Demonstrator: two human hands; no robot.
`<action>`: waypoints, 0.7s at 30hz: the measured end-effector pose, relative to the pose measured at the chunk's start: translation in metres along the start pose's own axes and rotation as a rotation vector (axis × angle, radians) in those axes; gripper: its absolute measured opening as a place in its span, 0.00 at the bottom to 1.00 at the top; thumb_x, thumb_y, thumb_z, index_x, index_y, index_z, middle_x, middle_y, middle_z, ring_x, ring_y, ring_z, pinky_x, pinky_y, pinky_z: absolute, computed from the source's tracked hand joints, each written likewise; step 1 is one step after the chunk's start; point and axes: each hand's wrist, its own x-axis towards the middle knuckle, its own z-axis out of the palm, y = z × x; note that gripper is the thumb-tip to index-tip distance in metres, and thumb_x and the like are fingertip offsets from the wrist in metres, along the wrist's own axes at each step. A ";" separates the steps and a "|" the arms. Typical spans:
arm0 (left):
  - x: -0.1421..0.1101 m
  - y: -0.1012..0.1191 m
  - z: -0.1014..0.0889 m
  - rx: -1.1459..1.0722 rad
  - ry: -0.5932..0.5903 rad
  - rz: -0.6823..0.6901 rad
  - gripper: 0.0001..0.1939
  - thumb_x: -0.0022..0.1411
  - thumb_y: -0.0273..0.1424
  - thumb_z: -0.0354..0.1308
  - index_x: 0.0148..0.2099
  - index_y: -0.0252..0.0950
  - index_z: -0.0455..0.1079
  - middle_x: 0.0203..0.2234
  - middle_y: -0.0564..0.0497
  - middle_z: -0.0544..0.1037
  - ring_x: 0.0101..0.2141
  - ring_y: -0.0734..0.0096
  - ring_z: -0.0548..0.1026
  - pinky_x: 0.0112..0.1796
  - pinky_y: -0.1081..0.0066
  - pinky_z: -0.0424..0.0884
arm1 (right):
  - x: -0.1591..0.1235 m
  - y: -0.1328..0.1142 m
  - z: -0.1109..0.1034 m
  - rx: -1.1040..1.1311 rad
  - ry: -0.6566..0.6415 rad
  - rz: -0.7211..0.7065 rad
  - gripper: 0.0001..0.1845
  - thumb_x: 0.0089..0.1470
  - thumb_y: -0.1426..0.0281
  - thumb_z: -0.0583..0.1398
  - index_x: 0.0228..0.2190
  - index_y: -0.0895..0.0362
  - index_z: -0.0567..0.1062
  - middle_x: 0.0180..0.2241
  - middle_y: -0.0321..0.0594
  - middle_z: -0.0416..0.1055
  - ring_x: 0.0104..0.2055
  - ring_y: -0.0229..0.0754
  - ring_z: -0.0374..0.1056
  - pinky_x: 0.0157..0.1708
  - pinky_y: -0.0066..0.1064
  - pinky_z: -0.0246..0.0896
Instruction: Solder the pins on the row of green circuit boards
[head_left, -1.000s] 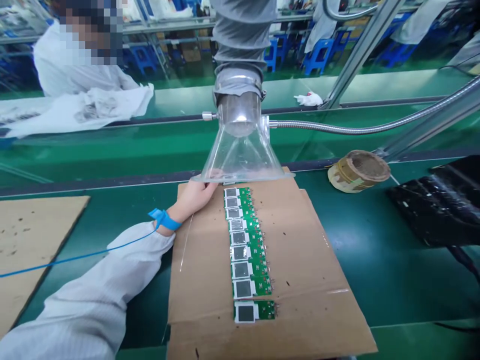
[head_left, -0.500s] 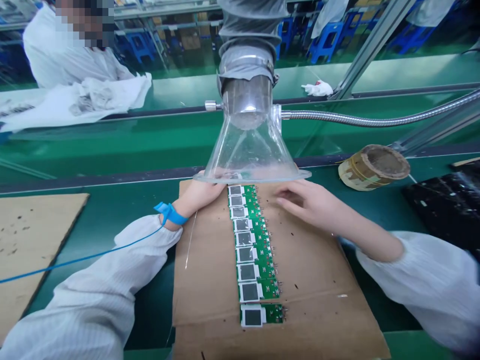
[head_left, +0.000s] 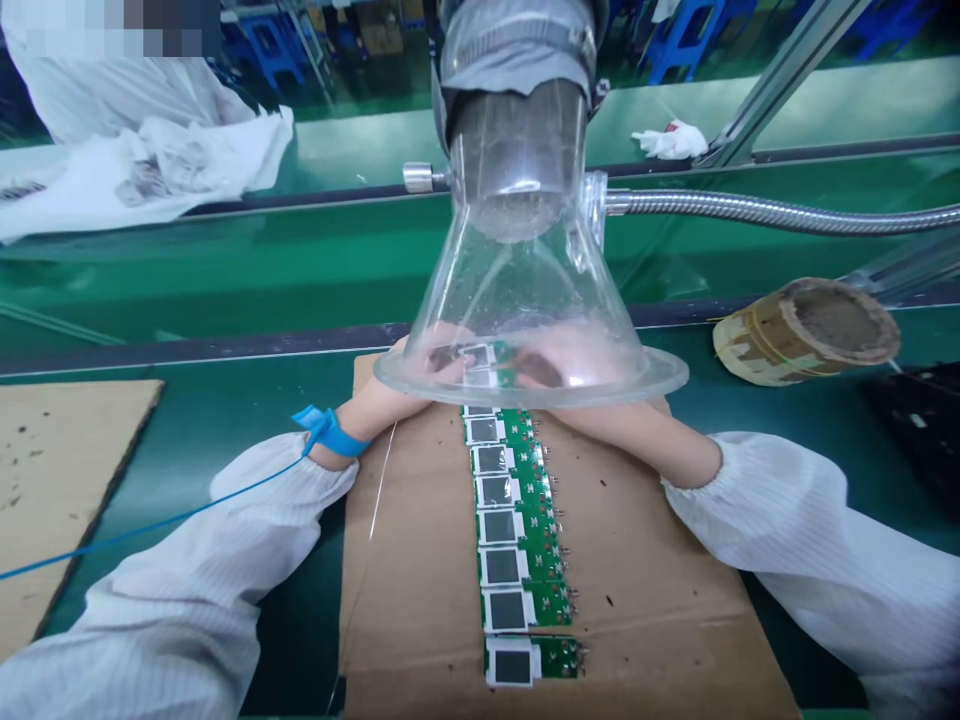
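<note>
A row of small green circuit boards (head_left: 551,565), each with a white-framed grey screen, runs up a brown cardboard sheet (head_left: 637,600). Behind the clear funnel-shaped hood (head_left: 525,290), my left hand (head_left: 439,365) has its fingers curled against the left edge of a circuit board (head_left: 480,358) at the far end. A blue strap circles that wrist. My right hand (head_left: 570,360), also seen through the hood, meets the right side of the far boards with thumb and fingers drawn together. Anything between its fingertips is too blurred to make out.
The hood hangs low over the far boards, joined to a metal flexible hose (head_left: 750,212). On the right stand a brown tape-wrapped can (head_left: 802,335) and a black object (head_left: 922,430). Another cardboard sheet (head_left: 67,470) lies left. Across the bench is a person in white (head_left: 127,90).
My right hand has moved left and inward, from beside the row to the far boards beneath the hood. My left hand stays near the far end. The view has shifted slightly.
</note>
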 end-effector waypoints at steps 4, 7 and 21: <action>-0.001 0.000 -0.001 -0.014 -0.015 -0.005 0.17 0.74 0.39 0.58 0.59 0.38 0.77 0.56 0.45 0.81 0.57 0.58 0.78 0.62 0.54 0.71 | 0.000 0.007 0.005 -0.006 0.031 -0.032 0.09 0.69 0.65 0.59 0.42 0.51 0.80 0.46 0.43 0.80 0.49 0.55 0.72 0.48 0.46 0.63; -0.001 -0.001 -0.001 -0.016 -0.011 -0.008 0.17 0.74 0.38 0.59 0.59 0.38 0.77 0.57 0.45 0.80 0.57 0.58 0.78 0.63 0.55 0.70 | -0.001 0.012 0.008 0.022 0.068 -0.052 0.15 0.72 0.67 0.53 0.43 0.51 0.80 0.48 0.44 0.80 0.50 0.54 0.72 0.50 0.46 0.63; -0.003 0.003 -0.002 -0.027 -0.016 0.045 0.18 0.76 0.41 0.56 0.59 0.37 0.76 0.55 0.44 0.81 0.56 0.57 0.78 0.60 0.56 0.73 | 0.006 0.000 0.002 0.068 0.044 0.016 0.08 0.64 0.62 0.67 0.36 0.53 0.78 0.38 0.43 0.78 0.39 0.48 0.71 0.38 0.38 0.65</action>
